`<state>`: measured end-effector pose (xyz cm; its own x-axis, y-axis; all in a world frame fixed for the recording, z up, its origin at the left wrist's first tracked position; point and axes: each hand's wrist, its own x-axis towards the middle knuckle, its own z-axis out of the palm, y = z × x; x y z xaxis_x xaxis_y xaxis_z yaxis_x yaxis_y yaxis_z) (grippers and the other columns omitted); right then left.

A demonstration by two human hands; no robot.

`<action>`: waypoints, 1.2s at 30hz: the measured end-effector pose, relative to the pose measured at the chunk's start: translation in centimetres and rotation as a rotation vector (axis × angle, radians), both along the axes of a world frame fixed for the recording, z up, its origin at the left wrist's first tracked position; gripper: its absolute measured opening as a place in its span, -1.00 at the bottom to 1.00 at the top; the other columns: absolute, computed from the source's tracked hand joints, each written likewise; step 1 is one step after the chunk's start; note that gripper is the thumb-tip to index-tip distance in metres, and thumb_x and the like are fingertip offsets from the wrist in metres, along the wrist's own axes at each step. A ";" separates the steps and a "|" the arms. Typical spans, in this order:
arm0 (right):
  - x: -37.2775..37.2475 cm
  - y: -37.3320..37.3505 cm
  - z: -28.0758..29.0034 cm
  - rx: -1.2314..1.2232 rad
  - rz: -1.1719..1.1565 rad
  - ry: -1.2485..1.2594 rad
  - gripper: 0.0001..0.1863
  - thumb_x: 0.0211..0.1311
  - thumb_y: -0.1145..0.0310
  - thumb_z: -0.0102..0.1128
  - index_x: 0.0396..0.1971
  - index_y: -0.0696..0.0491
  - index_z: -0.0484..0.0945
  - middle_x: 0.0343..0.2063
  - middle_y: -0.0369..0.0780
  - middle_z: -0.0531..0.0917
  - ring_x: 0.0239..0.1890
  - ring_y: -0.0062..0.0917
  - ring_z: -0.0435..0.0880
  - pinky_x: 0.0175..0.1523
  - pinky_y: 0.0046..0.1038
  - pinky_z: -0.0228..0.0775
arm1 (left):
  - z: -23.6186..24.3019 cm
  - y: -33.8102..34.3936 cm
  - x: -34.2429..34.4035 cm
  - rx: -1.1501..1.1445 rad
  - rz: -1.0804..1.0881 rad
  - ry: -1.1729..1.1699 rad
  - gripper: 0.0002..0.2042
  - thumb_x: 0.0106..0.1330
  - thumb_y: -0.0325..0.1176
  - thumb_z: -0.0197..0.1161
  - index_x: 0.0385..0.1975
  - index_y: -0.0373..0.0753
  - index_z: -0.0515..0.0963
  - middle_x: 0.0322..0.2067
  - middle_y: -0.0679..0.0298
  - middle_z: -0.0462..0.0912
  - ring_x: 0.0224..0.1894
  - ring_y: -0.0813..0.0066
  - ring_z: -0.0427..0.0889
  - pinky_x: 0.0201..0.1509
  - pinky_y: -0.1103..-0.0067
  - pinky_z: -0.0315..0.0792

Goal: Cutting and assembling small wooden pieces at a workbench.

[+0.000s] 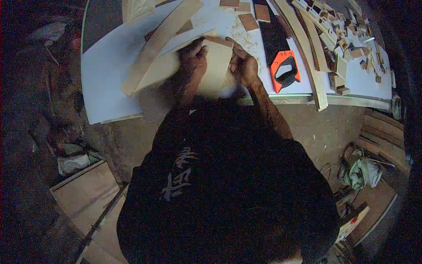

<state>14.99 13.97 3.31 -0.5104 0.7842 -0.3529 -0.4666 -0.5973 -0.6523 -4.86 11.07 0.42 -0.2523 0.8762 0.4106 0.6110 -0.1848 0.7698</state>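
A pale wooden piece with flat faces [218, 59] is held between my two hands over the near edge of the white-topped table. A thin brown strip [220, 41] runs along its far edge. My left hand [193, 61] grips the piece's left side, thumb against it. At the right side, my right hand [244, 66] has its fingers curled on the edge, the index finger reaching to the far corner. The lower part of the piece is blurred. Beneath and left of my left hand lies another pale board [160, 70], partly hidden by my wrist.
A long plank [160, 48] slants across the left. Right of my hands lies a handsaw with an orange handle [275, 70]. Beyond it are long wooden strips [307, 53] and a heap of offcuts [340, 68]. Brown rectangles [249, 22] and sawdust lie on the white tabletop [105, 70].
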 end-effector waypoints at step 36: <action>-2.1 -0.4 5.3 0.108 -0.014 -0.451 -0.64 0.38 0.26 0.09 0.08 0.08 0.55 -0.37 -0.37 0.63 -0.48 -0.72 0.50 -0.45 -0.67 0.30 | 4.3 0.3 -1.4 0.006 0.033 0.048 -0.67 0.20 -0.35 0.29 -0.07 -0.36 0.59 -0.05 -0.05 0.60 0.04 -0.06 0.50 0.20 0.28 0.32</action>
